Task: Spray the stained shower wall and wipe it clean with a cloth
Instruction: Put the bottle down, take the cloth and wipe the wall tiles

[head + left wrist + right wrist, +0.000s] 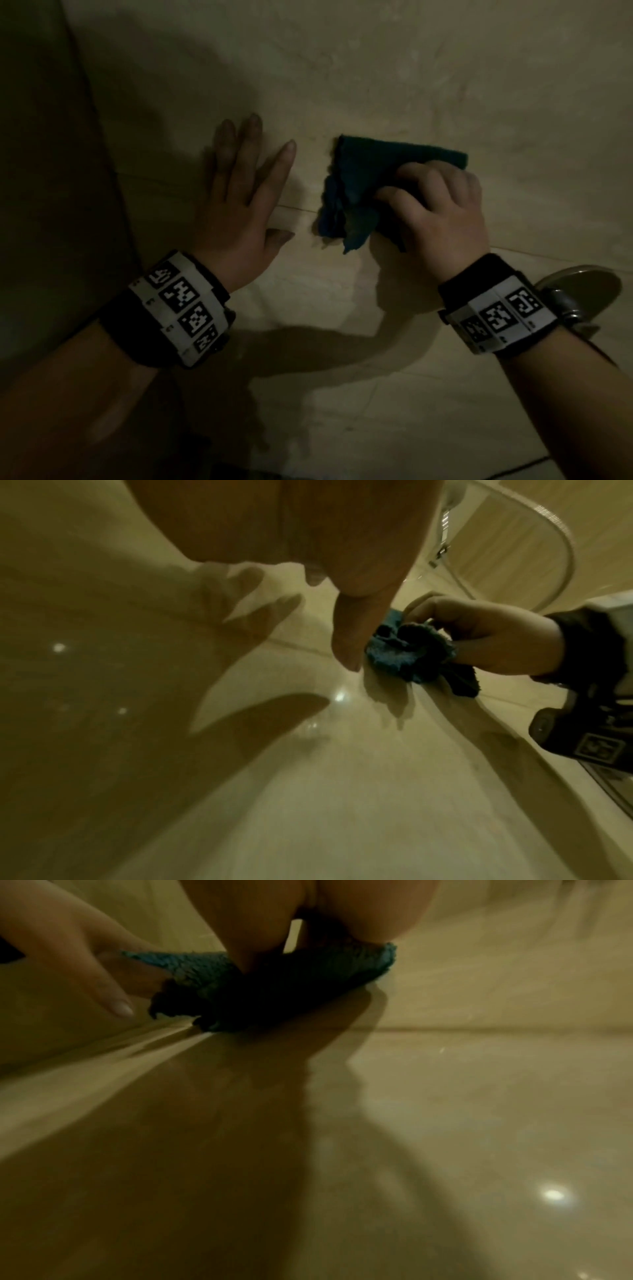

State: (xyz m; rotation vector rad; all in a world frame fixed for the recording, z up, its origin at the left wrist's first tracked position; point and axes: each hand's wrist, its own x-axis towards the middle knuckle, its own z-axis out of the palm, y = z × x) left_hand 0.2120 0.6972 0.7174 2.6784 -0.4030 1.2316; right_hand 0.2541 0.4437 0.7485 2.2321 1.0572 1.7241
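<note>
A crumpled blue-green cloth [363, 185] lies against the beige tiled shower wall [376, 68]. My right hand [435, 209] grips the cloth with curled fingers and holds it to the tile. In the left wrist view the cloth [411, 653] bunches under that right hand [479, 639]. In the right wrist view the cloth [291, 982] sits pinned under my fingers. My left hand [239, 192] rests flat on the wall just left of the cloth, fingers straight and spread. No spray bottle is in view.
A round metal fitting [582, 291] sticks out of the wall behind my right wrist. A wall corner [89, 137] runs down the left side. A shower hose [548, 534] curves at the upper right. Grout lines cross the glossy tiles.
</note>
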